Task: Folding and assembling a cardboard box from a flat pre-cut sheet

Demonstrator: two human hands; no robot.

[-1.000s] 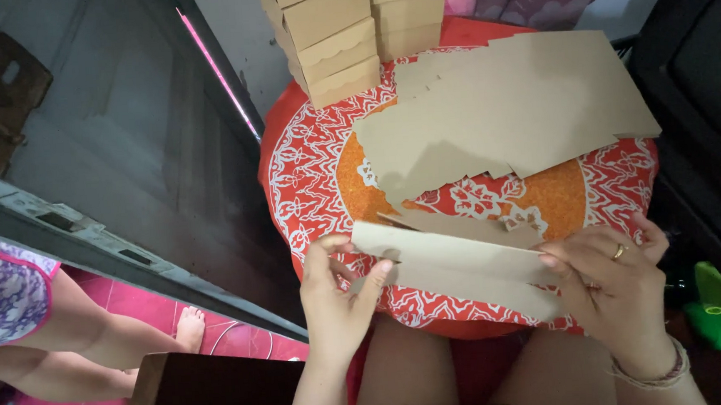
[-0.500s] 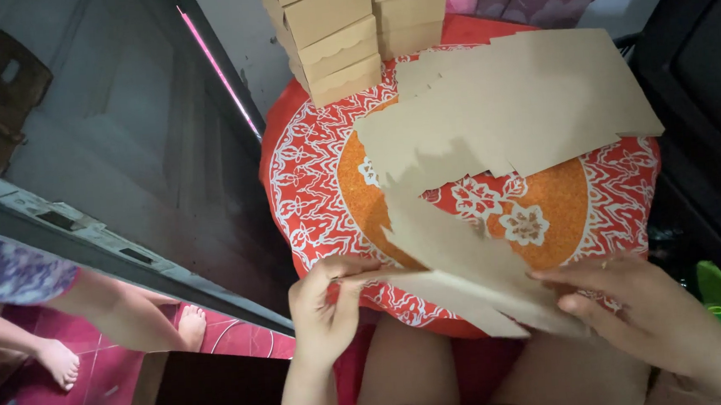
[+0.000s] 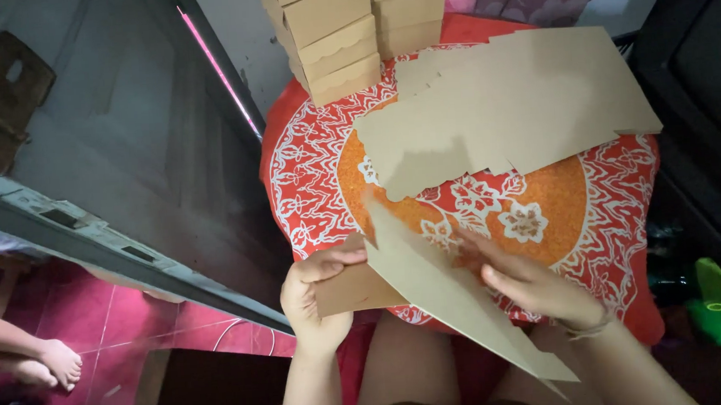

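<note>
Brown, flat die-cut cardboard, an unfolded box blank [image 3: 454, 293], is held over the near edge of the round table with the red and orange flowered cloth [image 3: 309, 172]. In the head view, the only one given, the blank's long axis runs from about 10 o'clock, near the cloth's orange centre, down to about 4 o'clock, where its pointed end hangs over the lap. The left hand [image 3: 316, 293] is closed on the blank's lower left flap, thumb on top, at about 9 o'clock from the sheet's middle. The right hand [image 3: 532, 284] lies at about 3 o'clock from it, fingers bent against the far face; whether it is pinching cannot be told. Both hands are equally near. A loose pile of flat brown blanks [image 3: 504, 102] lies at 12 o'clock, with stacked folded brown boxes [image 3: 350, 28] beyond at 11 o'clock.
</note>
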